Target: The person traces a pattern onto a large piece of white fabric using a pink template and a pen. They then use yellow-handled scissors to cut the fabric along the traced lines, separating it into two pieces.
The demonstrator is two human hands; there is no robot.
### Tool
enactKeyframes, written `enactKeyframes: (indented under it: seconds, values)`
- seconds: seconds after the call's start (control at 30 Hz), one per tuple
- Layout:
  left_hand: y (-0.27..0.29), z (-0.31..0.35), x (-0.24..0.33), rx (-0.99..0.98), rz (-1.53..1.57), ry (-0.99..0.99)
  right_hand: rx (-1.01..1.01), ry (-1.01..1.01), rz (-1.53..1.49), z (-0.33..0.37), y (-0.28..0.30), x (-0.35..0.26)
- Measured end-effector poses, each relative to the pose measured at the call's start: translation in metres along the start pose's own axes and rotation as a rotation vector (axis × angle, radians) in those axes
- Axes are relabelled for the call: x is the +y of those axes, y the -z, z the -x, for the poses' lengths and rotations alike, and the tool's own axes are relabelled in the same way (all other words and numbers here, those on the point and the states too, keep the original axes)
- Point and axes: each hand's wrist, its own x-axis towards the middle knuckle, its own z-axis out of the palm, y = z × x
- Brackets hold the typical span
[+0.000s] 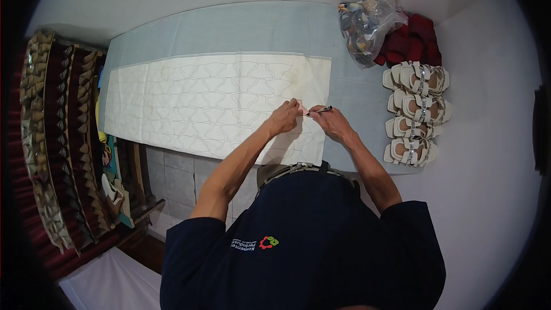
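A long cream sheet lies across the table, covered with rows of traced curved outlines. Close to its right end, my left hand presses a small pinkish template flat against it, fingers bent over the piece. My right hand grips a dark pen, its tip at the template's right edge. Part of the template is hidden under my left fingers.
The grey-blue table extends behind the sheet. On its right stand stacked white sandals, a clear plastic bag of colourful items and dark red pieces. Left of it is a rack holding rows of shoe-like pieces.
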Motion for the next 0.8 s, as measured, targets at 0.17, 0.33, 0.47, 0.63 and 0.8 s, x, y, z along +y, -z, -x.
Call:
enactKeyframes:
  seconds: [0.17, 0.33, 0.47, 0.63, 0.8]
  values:
    - [-0.004, 0.017, 0.040, 0.056, -0.096, 0.144, -0.013, -0.009, -0.059, -0.003, 0.005, 0.003]
    - [-0.018, 0.025, 0.048, 0.179, -0.112, 0.179, 0.080, -0.044, -0.184, -0.007, 0.010, -0.002]
    - [-0.039, 0.039, 0.073, 0.341, -0.111, 0.264, 0.216, -0.162, -0.200, -0.008, -0.009, 0.021]
    - [-0.060, 0.051, 0.087, 0.323, -0.036, 0.446, 0.256, -0.190, 0.161, -0.003, -0.046, 0.011]
    - [-0.051, 0.039, 0.063, 0.287, -0.029, 0.464, 0.349, -0.309, 0.113, -0.029, -0.045, 0.005]
